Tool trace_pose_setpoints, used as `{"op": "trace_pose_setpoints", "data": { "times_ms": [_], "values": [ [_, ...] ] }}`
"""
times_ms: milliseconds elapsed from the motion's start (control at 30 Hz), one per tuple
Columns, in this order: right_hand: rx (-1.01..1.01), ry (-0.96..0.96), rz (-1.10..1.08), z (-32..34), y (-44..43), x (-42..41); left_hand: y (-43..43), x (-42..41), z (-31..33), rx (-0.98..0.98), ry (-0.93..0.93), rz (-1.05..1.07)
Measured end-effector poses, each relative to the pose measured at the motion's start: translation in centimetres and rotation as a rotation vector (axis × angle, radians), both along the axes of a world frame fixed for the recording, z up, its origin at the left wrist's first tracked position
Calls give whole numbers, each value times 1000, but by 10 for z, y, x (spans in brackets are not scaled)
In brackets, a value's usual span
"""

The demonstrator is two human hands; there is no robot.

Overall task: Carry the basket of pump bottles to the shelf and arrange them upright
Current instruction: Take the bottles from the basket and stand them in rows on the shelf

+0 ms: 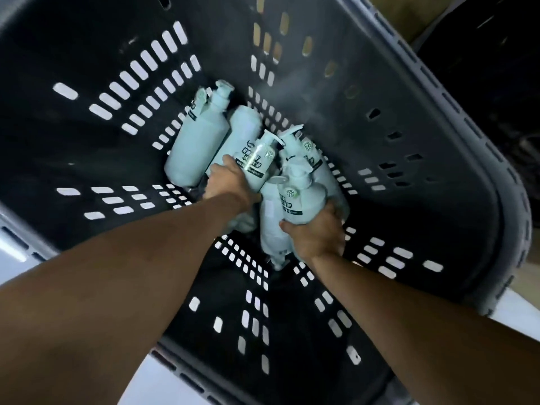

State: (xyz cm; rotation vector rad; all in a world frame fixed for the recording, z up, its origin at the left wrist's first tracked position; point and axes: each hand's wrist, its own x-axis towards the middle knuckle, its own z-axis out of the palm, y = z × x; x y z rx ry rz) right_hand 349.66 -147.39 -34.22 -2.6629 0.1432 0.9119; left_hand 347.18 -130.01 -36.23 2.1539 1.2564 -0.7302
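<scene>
I look straight down into a deep dark grey slotted basket (438, 118). Several pale mint pump bottles lie heaped on its bottom. My left hand (230, 185) is closed around a labelled pump bottle (258, 162) near the middle of the heap. My right hand (317, 235) grips the lower body of another pump bottle (304, 200) just to the right. A large bottle (195, 141) lies on its side at the left of the heap, untouched. More bottles are partly hidden beneath my hands.
The basket's high walls surround both forearms on all sides. A pale floor (152, 384) shows below the near rim. A dark object (496, 54) stands beyond the far right rim, next to a tan surface (409, 13).
</scene>
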Motion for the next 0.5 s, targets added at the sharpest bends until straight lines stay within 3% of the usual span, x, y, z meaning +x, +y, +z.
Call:
{"op": "trace_pose_setpoints", "data": {
  "times_ms": [133, 300, 500],
  "values": [
    [-55, -42, 27, 3, -1, -2, 8, -3, 3, 3, 17, -53],
    [124, -177, 15, 23, -1, 1, 0, -2, 25, 59, -24, -76],
    [229, -158, -90, 79, 14, 5, -12, -15, 87, 73, -189, -13]
  ]
}}
